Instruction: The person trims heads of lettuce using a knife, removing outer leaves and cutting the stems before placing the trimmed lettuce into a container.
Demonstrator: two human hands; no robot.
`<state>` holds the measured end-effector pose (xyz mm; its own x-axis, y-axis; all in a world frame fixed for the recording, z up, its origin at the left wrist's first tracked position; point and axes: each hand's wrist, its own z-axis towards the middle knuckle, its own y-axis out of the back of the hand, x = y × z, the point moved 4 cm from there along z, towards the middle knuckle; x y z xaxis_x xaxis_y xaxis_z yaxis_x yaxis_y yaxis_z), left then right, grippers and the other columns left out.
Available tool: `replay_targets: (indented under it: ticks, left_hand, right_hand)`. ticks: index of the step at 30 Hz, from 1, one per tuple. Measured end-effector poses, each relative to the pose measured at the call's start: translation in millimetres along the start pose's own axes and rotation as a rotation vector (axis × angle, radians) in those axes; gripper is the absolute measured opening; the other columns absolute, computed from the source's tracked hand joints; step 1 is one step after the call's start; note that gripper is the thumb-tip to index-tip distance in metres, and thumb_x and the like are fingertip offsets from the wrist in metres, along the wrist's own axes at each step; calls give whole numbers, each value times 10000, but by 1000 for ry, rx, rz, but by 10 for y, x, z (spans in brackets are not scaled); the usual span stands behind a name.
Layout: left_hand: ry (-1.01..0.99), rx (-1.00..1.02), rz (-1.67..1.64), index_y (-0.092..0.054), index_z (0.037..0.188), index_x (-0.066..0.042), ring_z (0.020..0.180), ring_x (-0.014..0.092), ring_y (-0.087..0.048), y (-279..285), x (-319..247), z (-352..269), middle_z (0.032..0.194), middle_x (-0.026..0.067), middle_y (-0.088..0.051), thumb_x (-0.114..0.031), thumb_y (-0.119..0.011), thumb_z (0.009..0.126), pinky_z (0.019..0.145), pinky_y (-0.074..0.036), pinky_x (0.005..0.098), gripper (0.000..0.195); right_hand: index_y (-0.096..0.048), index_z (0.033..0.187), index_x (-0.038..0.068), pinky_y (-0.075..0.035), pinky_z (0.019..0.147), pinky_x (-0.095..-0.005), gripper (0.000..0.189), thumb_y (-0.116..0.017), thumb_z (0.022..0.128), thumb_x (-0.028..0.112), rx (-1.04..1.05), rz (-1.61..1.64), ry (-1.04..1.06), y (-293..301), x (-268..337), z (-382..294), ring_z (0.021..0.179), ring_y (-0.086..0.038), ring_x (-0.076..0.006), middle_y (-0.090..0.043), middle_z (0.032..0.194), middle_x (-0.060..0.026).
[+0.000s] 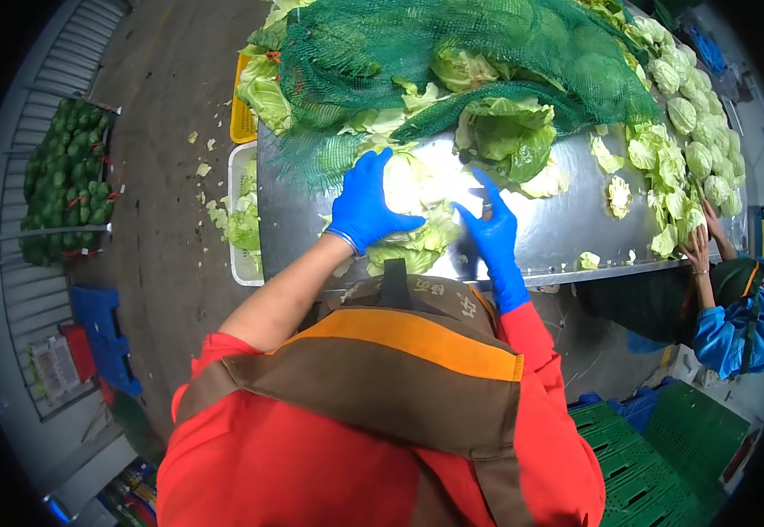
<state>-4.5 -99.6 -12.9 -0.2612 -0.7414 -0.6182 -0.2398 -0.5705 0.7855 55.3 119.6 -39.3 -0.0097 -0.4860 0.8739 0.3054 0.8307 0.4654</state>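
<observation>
My left hand [372,204], in a blue glove, lies with spread fingers against the left side of a pale, brightly lit cabbage [406,188] on the steel table [533,230]. At that cabbage's right is my right hand [490,230], also gloved in blue. A dark object, perhaps a knife handle [486,208], shows between its thumb and fingers; glare hides the rest of it. Loose cabbage leaves [415,247] lie under and below the cabbage, near the table edge. Just beyond my right hand rests a cabbage with green outer leaves [510,138].
Green mesh sacks of cabbages [474,53] cover the table's far side. Many trimmed cabbages [705,132] are heaped at the right, where a co-worker [741,329] handles one. A white bin [243,217] with leaves and a yellow crate [243,105] stand at the table's left. Green crates [639,461] are at lower right.
</observation>
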Motion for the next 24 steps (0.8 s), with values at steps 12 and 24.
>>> replay_targets:
  ticks: [12, 24]
  left_hand:
    - [-40, 34, 69, -307, 1420, -72, 1262, 419, -371, 6, -95, 4, 1399, 260, -340, -522, -832, 536, 1042, -353, 464, 1122]
    - [193, -28, -318, -169, 1448, 21, 1278, 357, -372, 336, 240, -243, 1374, 236, -365, -377, -879, 568, 1068, -328, 427, 1199]
  right_hand:
    - [-666, 994, 147, -509, 671, -420, 268, -678, 759, 275, 59, -365, -112, -180, 18, 244, 744, -652, -317, -670, 780, -127]
    - [-592, 1182, 130, -501, 814, -341, 456, -722, 750, 201, 31, -219, -67, -257, 43, 145, 936, -641, -252, -636, 1089, -104]
